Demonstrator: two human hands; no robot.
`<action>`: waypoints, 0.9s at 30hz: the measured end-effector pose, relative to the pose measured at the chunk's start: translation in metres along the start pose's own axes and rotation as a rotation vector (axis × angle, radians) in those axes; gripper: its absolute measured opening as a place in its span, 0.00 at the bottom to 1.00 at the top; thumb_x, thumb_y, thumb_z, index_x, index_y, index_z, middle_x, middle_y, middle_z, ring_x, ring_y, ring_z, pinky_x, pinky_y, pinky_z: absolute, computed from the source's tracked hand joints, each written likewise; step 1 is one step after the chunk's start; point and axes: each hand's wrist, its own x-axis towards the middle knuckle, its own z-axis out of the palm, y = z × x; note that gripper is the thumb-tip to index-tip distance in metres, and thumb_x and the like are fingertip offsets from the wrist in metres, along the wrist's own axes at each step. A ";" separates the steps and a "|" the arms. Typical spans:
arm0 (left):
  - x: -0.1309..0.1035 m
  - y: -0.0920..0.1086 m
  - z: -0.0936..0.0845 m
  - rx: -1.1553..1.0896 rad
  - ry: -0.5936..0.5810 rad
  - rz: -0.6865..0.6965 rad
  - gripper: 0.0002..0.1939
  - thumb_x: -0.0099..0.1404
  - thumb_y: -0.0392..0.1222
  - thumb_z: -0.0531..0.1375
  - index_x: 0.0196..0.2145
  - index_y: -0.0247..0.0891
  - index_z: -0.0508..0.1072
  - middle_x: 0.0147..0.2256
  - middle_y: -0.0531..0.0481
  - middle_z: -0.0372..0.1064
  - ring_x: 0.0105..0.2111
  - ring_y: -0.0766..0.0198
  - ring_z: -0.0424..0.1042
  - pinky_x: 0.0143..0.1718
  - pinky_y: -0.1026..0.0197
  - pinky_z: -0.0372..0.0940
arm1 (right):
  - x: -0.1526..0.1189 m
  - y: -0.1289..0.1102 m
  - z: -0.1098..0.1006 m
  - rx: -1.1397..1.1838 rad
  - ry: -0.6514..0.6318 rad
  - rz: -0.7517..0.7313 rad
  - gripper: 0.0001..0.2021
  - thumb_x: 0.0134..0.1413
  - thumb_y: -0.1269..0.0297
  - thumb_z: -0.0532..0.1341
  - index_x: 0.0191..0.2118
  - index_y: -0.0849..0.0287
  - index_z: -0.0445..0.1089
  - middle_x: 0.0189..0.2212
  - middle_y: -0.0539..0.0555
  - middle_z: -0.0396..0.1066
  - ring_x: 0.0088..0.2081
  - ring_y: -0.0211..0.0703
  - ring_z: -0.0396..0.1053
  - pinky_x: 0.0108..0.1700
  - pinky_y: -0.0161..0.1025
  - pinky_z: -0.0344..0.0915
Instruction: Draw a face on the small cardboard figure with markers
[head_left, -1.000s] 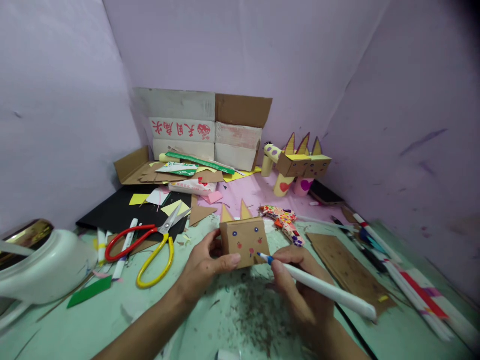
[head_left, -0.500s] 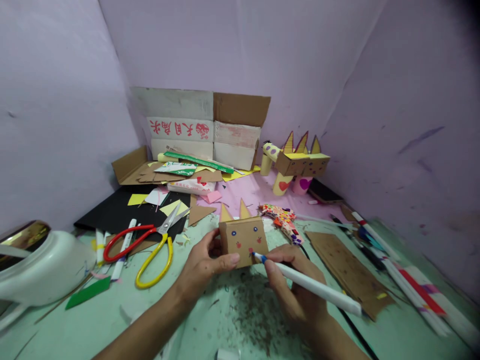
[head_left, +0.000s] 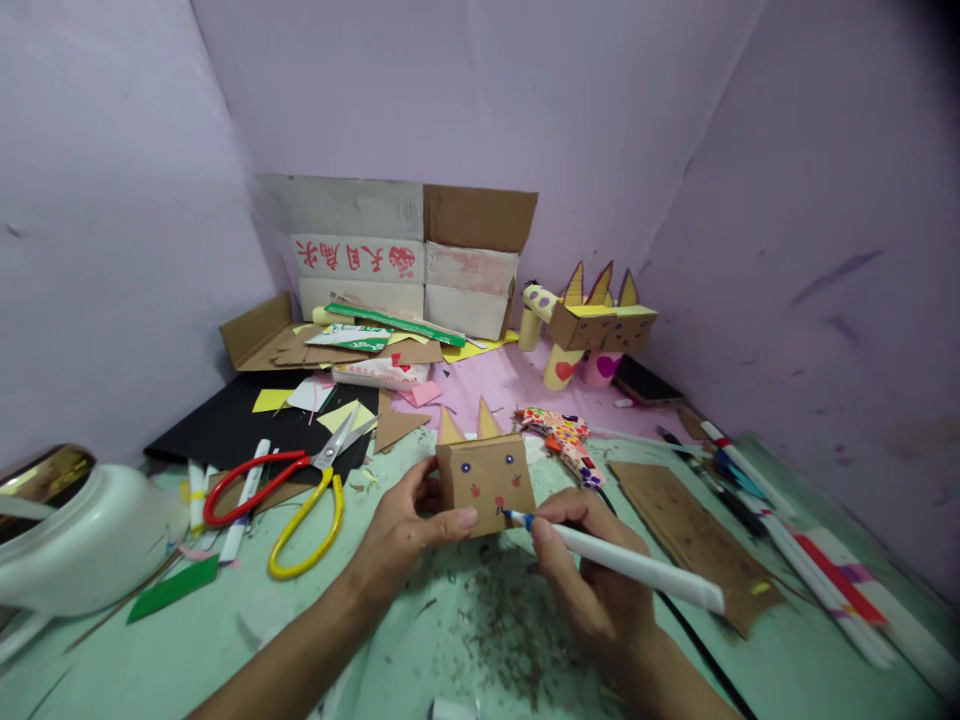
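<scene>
A small brown cardboard box [head_left: 487, 475] with two pointed yellow ears is gripped at its left side by my left hand [head_left: 412, 515], the thumb lying across its lower front. Blue eyes, red cheek marks and a small red nose mark with dark lines below it show on the front. My right hand [head_left: 592, 560] holds a white marker [head_left: 630, 562], its blue tip at the box front just right of the nose mark. Past the box, to the right, lies a floral-patterned piece [head_left: 559, 440].
Red-and-yellow scissors [head_left: 304, 490] lie open at left, near a white pot-like object [head_left: 97, 530]. Cardboard animal figures [head_left: 600, 330] stand behind at right. A flat cardboard strip [head_left: 697, 545] and several markers lie at right. An unfolded carton [head_left: 405, 250] leans on the wall.
A dark line now shows below the nose mark, where the marker tip was before. The marker tip has shifted slightly right relative to the box. The view has shifted slightly.
</scene>
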 end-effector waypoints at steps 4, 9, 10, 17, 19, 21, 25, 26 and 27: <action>0.001 -0.003 -0.001 -0.013 0.000 0.000 0.40 0.44 0.50 0.70 0.53 0.33 0.65 0.46 0.39 0.73 0.48 0.46 0.70 0.47 0.51 0.66 | -0.003 -0.001 0.001 0.099 0.063 0.126 0.05 0.61 0.65 0.57 0.32 0.55 0.65 0.21 0.45 0.63 0.21 0.35 0.63 0.23 0.31 0.60; 0.002 -0.006 -0.004 -0.037 0.006 -0.012 0.40 0.44 0.50 0.70 0.53 0.34 0.66 0.47 0.39 0.73 0.48 0.46 0.70 0.45 0.52 0.67 | 0.004 -0.003 0.001 0.179 0.272 0.234 0.03 0.62 0.62 0.57 0.38 0.54 0.67 0.24 0.46 0.66 0.24 0.35 0.65 0.26 0.31 0.64; 0.002 -0.005 -0.005 -0.041 0.000 -0.010 0.39 0.45 0.50 0.70 0.53 0.34 0.67 0.48 0.39 0.73 0.48 0.46 0.70 0.44 0.53 0.67 | 0.006 -0.003 0.001 0.192 0.299 0.257 0.04 0.63 0.61 0.57 0.40 0.54 0.67 0.25 0.46 0.67 0.24 0.35 0.65 0.26 0.31 0.64; -0.003 0.006 -0.002 -0.113 0.031 0.052 0.40 0.41 0.41 0.70 0.53 0.36 0.66 0.50 0.41 0.72 0.51 0.47 0.68 0.44 0.56 0.66 | 0.019 -0.002 -0.004 0.270 0.279 0.502 0.15 0.60 0.51 0.57 0.44 0.57 0.67 0.27 0.50 0.72 0.29 0.41 0.70 0.30 0.37 0.69; -0.002 0.007 -0.001 -0.158 0.036 0.081 0.40 0.38 0.37 0.69 0.52 0.37 0.67 0.50 0.43 0.72 0.51 0.47 0.68 0.45 0.57 0.66 | 0.020 0.002 -0.005 0.281 0.272 0.547 0.16 0.56 0.52 0.59 0.44 0.57 0.67 0.29 0.51 0.73 0.31 0.44 0.71 0.34 0.41 0.70; -0.001 0.006 -0.002 -0.193 0.040 0.087 0.39 0.37 0.34 0.68 0.51 0.37 0.68 0.49 0.43 0.72 0.51 0.47 0.68 0.44 0.57 0.66 | 0.019 0.008 -0.004 0.299 0.262 0.553 0.16 0.52 0.55 0.61 0.45 0.57 0.67 0.33 0.53 0.73 0.35 0.47 0.72 0.38 0.45 0.71; 0.005 0.001 -0.003 -0.170 0.064 0.083 0.37 0.37 0.33 0.67 0.49 0.37 0.69 0.48 0.44 0.73 0.51 0.47 0.68 0.46 0.55 0.66 | 0.018 0.022 0.002 0.345 0.197 0.490 0.18 0.48 0.62 0.61 0.47 0.57 0.66 0.36 0.55 0.74 0.41 0.51 0.72 0.42 0.47 0.70; 0.006 0.000 -0.003 -0.157 0.066 0.087 0.37 0.37 0.33 0.67 0.49 0.37 0.69 0.47 0.44 0.73 0.51 0.46 0.68 0.46 0.54 0.66 | 0.019 0.024 0.003 0.347 0.192 0.481 0.18 0.48 0.62 0.61 0.47 0.58 0.66 0.36 0.55 0.74 0.40 0.51 0.72 0.41 0.47 0.70; 0.008 -0.001 -0.003 -0.145 0.064 0.092 0.37 0.37 0.34 0.67 0.49 0.37 0.69 0.47 0.43 0.74 0.50 0.46 0.68 0.47 0.53 0.66 | 0.019 0.024 0.003 0.345 0.198 0.476 0.17 0.49 0.61 0.61 0.47 0.58 0.66 0.36 0.56 0.74 0.39 0.50 0.72 0.40 0.47 0.71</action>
